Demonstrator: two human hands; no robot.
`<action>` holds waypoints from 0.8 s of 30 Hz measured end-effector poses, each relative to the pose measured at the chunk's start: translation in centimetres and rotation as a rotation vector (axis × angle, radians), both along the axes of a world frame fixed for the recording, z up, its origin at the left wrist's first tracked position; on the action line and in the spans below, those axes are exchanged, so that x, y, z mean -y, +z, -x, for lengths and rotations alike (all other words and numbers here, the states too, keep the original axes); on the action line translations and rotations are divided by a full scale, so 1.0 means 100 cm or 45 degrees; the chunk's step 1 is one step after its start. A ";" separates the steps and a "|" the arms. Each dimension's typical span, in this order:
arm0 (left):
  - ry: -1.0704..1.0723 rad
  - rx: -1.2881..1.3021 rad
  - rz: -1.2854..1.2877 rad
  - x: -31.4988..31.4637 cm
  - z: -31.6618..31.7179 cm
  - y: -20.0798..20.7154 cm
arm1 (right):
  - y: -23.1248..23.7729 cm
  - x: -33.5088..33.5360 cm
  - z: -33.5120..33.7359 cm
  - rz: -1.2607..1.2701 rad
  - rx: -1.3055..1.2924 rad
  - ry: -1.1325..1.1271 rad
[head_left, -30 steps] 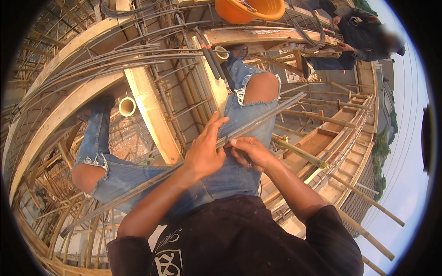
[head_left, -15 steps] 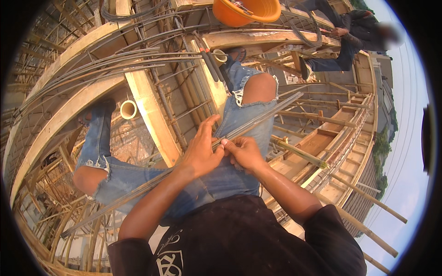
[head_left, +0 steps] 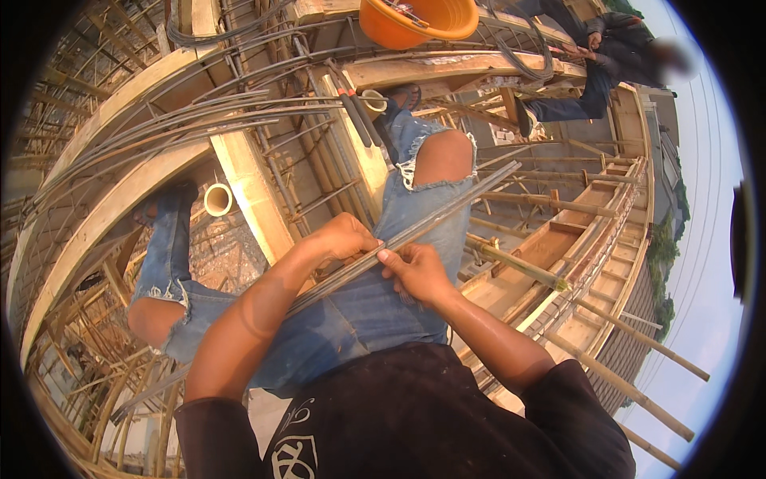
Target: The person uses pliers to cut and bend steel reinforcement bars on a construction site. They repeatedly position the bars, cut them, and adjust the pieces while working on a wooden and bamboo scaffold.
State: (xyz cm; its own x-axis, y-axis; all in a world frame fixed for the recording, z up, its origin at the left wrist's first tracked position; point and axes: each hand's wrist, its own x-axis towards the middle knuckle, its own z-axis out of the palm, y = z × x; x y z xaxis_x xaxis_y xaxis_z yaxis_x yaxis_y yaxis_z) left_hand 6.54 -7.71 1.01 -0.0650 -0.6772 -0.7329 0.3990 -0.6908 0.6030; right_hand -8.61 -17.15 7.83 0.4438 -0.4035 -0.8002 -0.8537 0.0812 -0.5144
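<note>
A bundle of thin grey steel rods [head_left: 455, 209] lies slantwise across my lap, from the lower left up over my right thigh. My left hand [head_left: 345, 239] is bent over the bundle from its far side, fingers curled at the rods and partly hidden. On the near side my right hand [head_left: 416, 273] is closed, thumb and fingers pinching at the rods close to the left fingertips. A few thin strands, perhaps wire, show faintly below the right fingers. Beyond my hands, a tool with long black and red handles [head_left: 361, 118] rests on a wooden board [head_left: 365, 164].
I sit astride timber formwork [head_left: 251, 195] with rebar cages. More loose rods [head_left: 191, 112] lie at left. An orange basin [head_left: 419, 28] stands ahead; a cream pipe end [head_left: 218, 199] shows between my legs. Another person [head_left: 590, 72] works at the far right. Bamboo poles [head_left: 630, 391] jut out at right.
My left hand has gone from raised, spread fingers to curled down at the rods. The right hand stays pinched at nearly the same spot. The other person's hands have shifted.
</note>
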 end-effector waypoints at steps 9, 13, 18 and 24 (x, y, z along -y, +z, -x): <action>0.372 -0.118 0.023 0.018 0.023 -0.005 | -0.014 0.000 0.008 -0.001 0.092 0.003; 0.240 0.254 0.121 0.013 0.028 -0.002 | -0.013 0.003 0.009 0.031 0.087 0.064; -0.001 0.865 0.095 0.011 0.041 0.050 | -0.044 0.004 0.025 0.093 0.359 0.008; 0.428 0.916 0.083 0.007 0.068 0.036 | -0.023 0.006 0.017 -0.063 0.237 -0.070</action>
State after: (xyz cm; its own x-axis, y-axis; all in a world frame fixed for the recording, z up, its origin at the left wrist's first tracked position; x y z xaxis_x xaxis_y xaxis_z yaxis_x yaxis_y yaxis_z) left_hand -0.30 -8.44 4.60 0.6246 -0.6192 -0.4759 0.0775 -0.5572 0.8268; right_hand -10.35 -17.76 5.55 0.5641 -0.3933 -0.7260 -0.7378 0.1546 -0.6571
